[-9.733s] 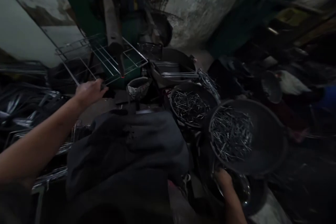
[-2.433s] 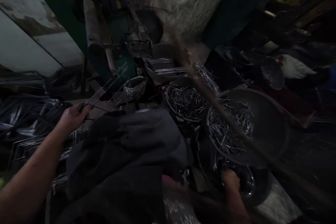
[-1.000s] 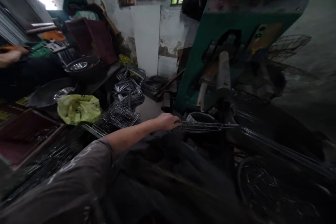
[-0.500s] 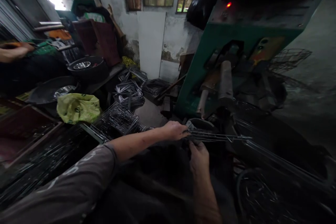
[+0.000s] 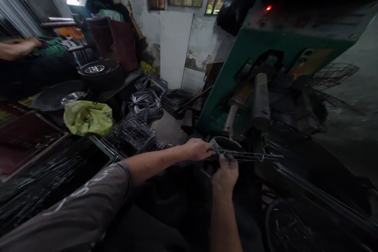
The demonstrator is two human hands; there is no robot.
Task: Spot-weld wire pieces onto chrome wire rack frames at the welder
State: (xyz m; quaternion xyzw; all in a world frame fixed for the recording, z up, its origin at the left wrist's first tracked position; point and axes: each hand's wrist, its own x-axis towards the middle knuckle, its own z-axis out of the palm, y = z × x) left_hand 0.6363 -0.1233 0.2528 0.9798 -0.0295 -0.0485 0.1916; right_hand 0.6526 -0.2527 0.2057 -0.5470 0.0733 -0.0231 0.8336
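My left hand point(image 5: 198, 149) is closed on the left end of a thin wire frame point(image 5: 251, 155), which points out to the right below the machine. Close beside it, my right hand point(image 5: 226, 171) has its fingers bent up against the near side of the frame; whether they pinch the wire or some small piece is too dark to make out. A round dark rim point(image 5: 228, 141) lies just behind the frame. Above it stands the green machine point(image 5: 218, 102) with a thick metal cylinder point(image 5: 261, 96) jutting toward me and a red light on.
Stacked wire frames point(image 5: 132, 134) lie left of my arm, more point(image 5: 147, 100) behind them. A yellow-green bag point(image 5: 88, 118) rests near dark basins point(image 5: 47, 96). A bucket point(image 5: 267, 220) with small metal pieces is low right. Another person's hand point(image 5: 20, 48) shows at far left.
My right hand has risen and shifted slightly right, up against the wire frame. My left hand keeps its hold. The view has turned a little to the left.
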